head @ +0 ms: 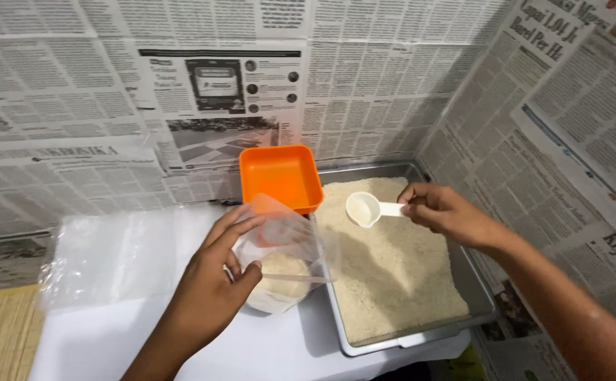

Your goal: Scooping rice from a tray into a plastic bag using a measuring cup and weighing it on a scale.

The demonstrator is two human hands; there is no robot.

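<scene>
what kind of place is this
Probably a makeshift home packing corner, not a proper kitchen. Newspaper sheets cover the walls, a metal tray of white rice sits on a white-covered table, and flat clear plastic bags lie beside it.

Bright, even overhead light, soft shadows (slight wide-angle bending at the edges), mild blur throughout.
</scene>
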